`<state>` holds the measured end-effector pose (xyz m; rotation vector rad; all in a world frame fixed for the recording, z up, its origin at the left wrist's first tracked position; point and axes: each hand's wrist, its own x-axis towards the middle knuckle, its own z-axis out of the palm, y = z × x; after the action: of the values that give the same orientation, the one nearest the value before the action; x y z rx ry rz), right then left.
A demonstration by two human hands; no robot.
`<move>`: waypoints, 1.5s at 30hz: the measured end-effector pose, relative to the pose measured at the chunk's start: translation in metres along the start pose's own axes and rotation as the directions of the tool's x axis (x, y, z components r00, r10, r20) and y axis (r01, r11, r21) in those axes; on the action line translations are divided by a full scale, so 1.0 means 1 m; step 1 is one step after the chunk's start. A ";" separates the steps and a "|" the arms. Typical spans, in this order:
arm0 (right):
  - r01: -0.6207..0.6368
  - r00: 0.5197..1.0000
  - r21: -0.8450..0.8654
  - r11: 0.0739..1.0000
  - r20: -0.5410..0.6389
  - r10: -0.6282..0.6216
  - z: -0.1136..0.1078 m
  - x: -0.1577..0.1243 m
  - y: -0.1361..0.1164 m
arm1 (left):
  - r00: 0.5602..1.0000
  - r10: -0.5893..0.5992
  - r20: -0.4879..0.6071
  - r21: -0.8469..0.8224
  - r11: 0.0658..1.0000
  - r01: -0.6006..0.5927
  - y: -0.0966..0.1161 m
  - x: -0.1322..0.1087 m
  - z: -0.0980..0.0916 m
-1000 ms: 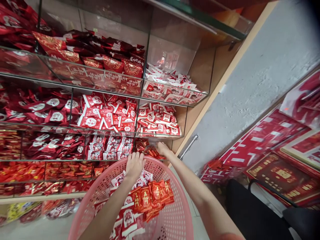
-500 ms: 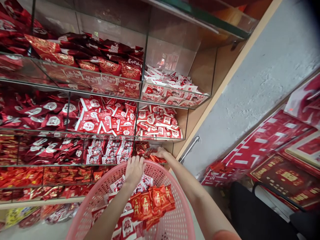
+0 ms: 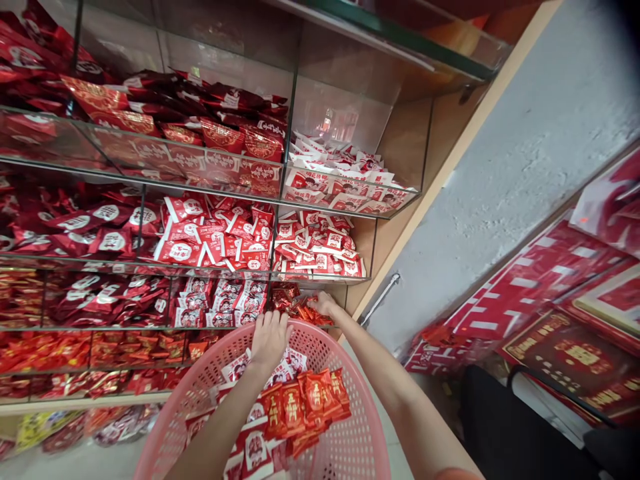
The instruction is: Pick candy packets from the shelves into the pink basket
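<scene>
A pink perforated plastic basket (image 3: 367, 400) is directly in front of me, with red-and-white candy packets (image 3: 256, 450) and shiny orange-red candy packets (image 3: 293, 407) in it. My left hand (image 3: 270, 340) rests over the basket's far rim, its fingers hooked over the edge and its thumb to the right. Beyond the rim, my right hand (image 3: 326, 305) reaches into the lower right shelf compartment. Its fingers are pinched at a small red candy packet (image 3: 311, 300), among loose orange-red packets (image 3: 306, 312) there. The fingertips are partly hidden.
Glass-fronted shelves (image 3: 215, 267) hold red candy packets in divided compartments. A wooden side panel (image 3: 430, 193) and a grey wall (image 3: 500, 180) are at the right. Red boxes (image 3: 575, 357) and a black chair (image 3: 505, 427) stand lower right; bagged goods (image 3: 115, 427) lie under the shelves.
My right hand has drawn back slightly to the right inside the compartment, and the orange-red packets by its fingers have shifted. My left hand stays on the basket rim.
</scene>
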<state>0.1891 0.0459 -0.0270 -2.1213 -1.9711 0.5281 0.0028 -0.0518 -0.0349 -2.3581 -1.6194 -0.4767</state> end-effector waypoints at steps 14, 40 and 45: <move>0.396 0.914 0.443 0.805 -0.277 -0.297 -0.015 -0.106 -0.013 | 1.000 -0.012 0.023 -0.058 0.998 0.013 0.000 0.000 -0.003; 0.386 0.922 0.467 0.796 -0.158 -0.354 0.035 -0.207 -0.041 | 1.000 -0.007 0.028 -0.066 0.998 0.009 0.000 0.000 -0.003; 0.374 0.927 0.431 0.821 -0.139 -0.349 0.031 -0.204 -0.038 | 1.000 0.003 0.008 -0.044 0.999 -0.003 -0.001 -0.001 -0.001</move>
<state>0.1324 -0.1554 -0.0162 -1.4247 -1.9194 0.7558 0.0015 -0.0522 -0.0345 -2.3962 -1.6248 -0.5082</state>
